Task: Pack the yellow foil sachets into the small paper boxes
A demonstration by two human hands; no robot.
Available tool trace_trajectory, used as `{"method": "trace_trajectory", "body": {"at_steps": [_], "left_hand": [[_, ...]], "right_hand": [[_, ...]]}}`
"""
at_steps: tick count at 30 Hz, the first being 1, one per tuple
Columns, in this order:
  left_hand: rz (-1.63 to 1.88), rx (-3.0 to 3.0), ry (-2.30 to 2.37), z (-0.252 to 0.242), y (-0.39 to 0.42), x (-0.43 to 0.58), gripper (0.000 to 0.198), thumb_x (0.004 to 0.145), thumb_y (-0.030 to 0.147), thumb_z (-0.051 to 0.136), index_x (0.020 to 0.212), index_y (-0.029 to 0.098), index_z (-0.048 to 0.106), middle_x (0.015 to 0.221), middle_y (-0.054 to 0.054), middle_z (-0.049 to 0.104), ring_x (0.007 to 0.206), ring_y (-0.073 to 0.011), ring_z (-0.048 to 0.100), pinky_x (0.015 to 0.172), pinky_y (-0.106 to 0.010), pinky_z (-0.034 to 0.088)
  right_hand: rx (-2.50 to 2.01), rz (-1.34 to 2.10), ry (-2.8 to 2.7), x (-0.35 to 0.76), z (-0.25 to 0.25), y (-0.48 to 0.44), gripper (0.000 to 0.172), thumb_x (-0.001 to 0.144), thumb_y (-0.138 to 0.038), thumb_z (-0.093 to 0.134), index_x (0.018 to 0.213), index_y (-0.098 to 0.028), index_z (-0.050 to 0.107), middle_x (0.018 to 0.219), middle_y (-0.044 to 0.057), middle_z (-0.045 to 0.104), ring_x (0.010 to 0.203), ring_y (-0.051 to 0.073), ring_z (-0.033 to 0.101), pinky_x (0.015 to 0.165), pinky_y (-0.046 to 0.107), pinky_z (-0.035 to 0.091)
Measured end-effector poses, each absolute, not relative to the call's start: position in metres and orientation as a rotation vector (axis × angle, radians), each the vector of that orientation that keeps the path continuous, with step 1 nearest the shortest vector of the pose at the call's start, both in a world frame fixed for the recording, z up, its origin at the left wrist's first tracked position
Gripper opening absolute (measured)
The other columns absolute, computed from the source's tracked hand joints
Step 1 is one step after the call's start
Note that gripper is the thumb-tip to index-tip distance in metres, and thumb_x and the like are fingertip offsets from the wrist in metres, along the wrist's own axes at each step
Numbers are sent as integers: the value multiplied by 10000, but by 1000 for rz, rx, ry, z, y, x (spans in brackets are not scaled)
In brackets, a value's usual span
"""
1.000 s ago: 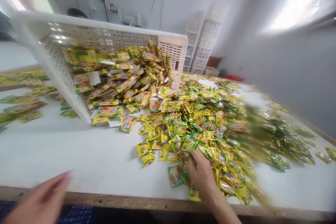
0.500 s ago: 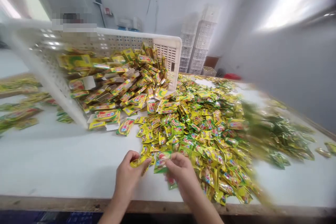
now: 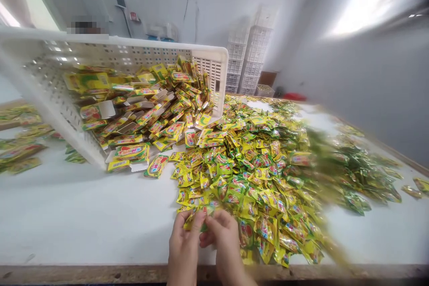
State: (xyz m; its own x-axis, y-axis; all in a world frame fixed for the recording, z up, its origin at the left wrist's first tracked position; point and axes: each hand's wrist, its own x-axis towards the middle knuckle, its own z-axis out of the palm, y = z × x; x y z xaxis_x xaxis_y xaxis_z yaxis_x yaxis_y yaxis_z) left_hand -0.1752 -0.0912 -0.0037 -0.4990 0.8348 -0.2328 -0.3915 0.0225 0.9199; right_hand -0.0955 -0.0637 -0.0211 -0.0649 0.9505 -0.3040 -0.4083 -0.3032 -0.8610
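My left hand (image 3: 186, 237) is closed on small yellow and green packets (image 3: 188, 222), partly covered by its fingers. Right beside it, my right hand (image 3: 223, 234) pinches a green packet (image 3: 208, 211) with a bit of red on it; the fingertips of both hands nearly meet. Under and beyond the hands spreads a large heap of shiny yellow-green packets (image 3: 264, 174). Behind, a white plastic crate (image 3: 225, 80) lies tipped on its side, with flat yellow-green boxes (image 3: 147, 116) spilling from its open side.
The white table (image 3: 83, 214) has a wooden front edge (image 3: 140, 273). More packets lie in a pile at the right (image 3: 362, 178) and at the far left (image 3: 23, 143). Stacked white crates (image 3: 251, 53) stand by the back wall. Part of a person's head shows, blurred, behind the crate.
My left hand has moved right and my right hand slightly down, so they now meet. The green packet, clear to see before, is now mostly hidden between the fingers. The view has shifted slightly.
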Motion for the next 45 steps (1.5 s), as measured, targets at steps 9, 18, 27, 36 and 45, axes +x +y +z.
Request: {"method": "trace_trajectory", "body": {"at_steps": [9,18,27,36,45], "left_hand": [[1493,893,1457,-5,-83,-195,333,887,424,585,1035,171,740,1130,-119,718,1104,-285,650,880,-345,544],[1134,1362,2377,14,36,-338,500,808,371,648,1253,154,573,1344,-189,547,1331,-390,400,1095,-579,300],[751,1498,2452,22,14,-338,509,637,210,706,1124,173,565,1038,-135,688,999,-363,643,821,-450,487],[1268,1676,1898,-19,-90,-212,537,712,197,640,1241,203,550,1119,-108,652,1056,-308,619,899,-415,503],[1333,1384,1679,-29,-88,-177,372,660,390,796,967,232,658,928,-71,704,904,-311,645,796,-400,506]], "right_hand": [[-1144,1468,-1128,-87,-16,-65,458,817,-576,647,977,-147,629,698,41,642,522,156,590,378,214,447],[-879,27,-2269,-49,-71,-80,189,843,-328,664,698,-228,595,612,9,631,629,194,609,598,254,478],[-1180,918,-1780,-35,-27,-78,163,873,-374,643,937,-232,694,720,31,685,619,201,615,556,257,474],[-1044,864,-1660,-63,44,-29,144,881,-251,573,763,-190,627,740,5,569,707,155,510,642,249,397],[-1038,785,-2333,-18,62,-30,164,756,-48,576,795,-196,634,856,13,630,805,158,567,685,227,390]]}}
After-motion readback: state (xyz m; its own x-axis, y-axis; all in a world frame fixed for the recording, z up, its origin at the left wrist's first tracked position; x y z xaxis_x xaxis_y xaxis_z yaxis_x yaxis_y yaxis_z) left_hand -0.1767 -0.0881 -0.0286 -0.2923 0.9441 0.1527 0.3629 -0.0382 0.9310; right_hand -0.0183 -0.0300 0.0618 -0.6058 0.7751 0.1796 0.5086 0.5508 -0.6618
